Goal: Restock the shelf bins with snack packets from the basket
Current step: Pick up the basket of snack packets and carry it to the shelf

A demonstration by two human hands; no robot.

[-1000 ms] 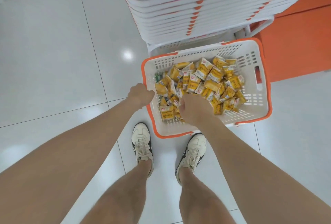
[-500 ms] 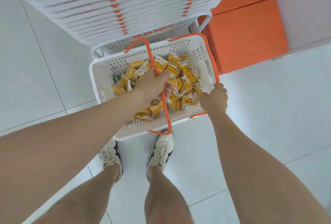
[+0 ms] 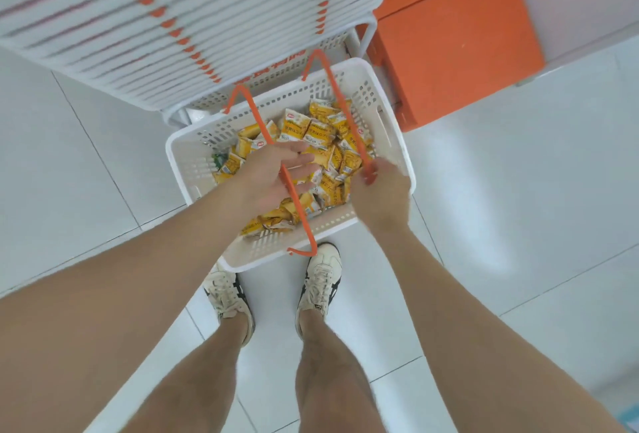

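While both hands were at its handles, the white basket [image 3: 392, 114] sat just ahead of the shoes [image 3: 320, 280].
Left hand [image 3: 273, 176] flat, fingers straight, left orange handle [image 3: 256, 114] crossing its palm; right hand [image 3: 380, 194] curled round right orange handle [image 3: 337, 93]. Yellow snack packets [image 3: 320, 133] heaped inside; stacked baskets [image 3: 173, 35] behind.

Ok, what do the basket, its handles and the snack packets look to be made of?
Basket: rigid white moulded plastic, matt, judging by its slotted walls. Handles: thin orange plastic, smooth, probably slightly flexible given the bowed loops. Snack packets: glossy printed film, likely plastic or foil laminate; crimped ends and creases show.
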